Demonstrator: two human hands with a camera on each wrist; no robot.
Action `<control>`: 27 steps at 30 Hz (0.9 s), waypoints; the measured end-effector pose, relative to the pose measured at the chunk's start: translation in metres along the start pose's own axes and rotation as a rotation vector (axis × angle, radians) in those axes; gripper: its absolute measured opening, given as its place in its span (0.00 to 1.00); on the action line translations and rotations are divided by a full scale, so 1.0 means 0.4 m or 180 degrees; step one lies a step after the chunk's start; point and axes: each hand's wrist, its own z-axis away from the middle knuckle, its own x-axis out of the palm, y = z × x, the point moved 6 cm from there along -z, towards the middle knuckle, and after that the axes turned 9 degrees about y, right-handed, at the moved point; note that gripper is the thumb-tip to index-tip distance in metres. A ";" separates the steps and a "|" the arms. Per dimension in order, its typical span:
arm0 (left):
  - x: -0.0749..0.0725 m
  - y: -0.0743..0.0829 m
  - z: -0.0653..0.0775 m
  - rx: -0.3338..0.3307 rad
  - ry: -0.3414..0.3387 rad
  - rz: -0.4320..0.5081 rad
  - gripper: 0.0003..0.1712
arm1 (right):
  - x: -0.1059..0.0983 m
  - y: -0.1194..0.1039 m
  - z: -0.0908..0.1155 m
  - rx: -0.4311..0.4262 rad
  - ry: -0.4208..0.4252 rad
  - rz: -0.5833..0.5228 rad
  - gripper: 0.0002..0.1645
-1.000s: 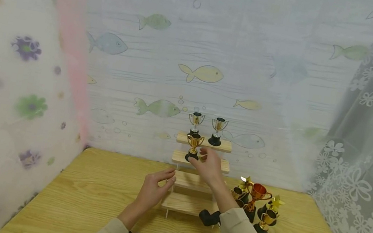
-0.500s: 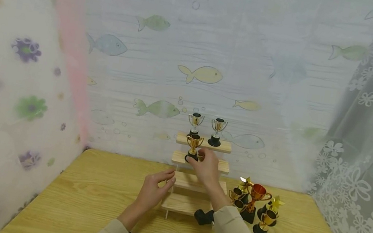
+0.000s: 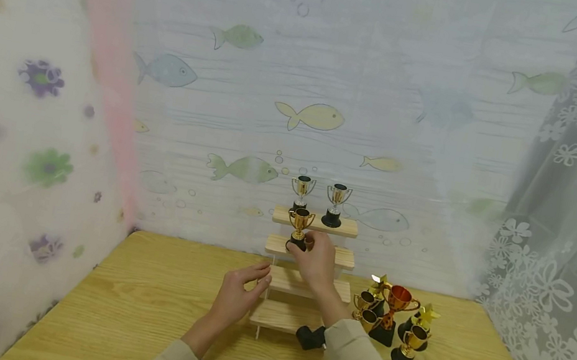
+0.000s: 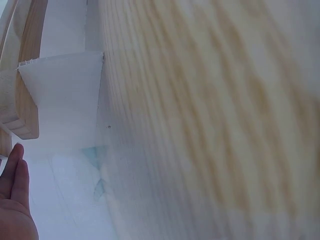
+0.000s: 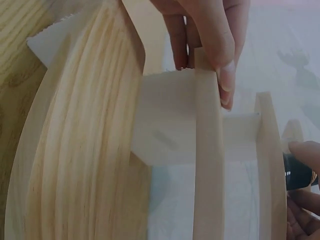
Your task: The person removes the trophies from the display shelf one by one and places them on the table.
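Apparently right hand (image 3: 316, 263) fingers pinching gold trophy (image 3: 300, 227), shelf edge

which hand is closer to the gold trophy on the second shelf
Right. The right hand holds the gold trophy at its base; the left hand is lower, by the rack's left edge.

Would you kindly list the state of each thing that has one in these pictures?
Gold trophy: upright on second step, base pinched by right hand.
Two silver trophies: upright on top step.
Left hand: open, holding nothing, beside the stand.
Trophies on table: clustered, upright as far as visible.
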 end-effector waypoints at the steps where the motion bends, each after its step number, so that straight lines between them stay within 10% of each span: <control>1: 0.000 0.000 0.000 -0.0005 0.0000 0.0005 0.17 | 0.002 0.002 -0.001 -0.0010 0.0017 0.0007 0.22; 27: -0.001 -0.003 0.003 -0.0064 -0.0026 0.0052 0.18 | -0.010 -0.005 -0.002 0.0080 0.0064 -0.0065 0.21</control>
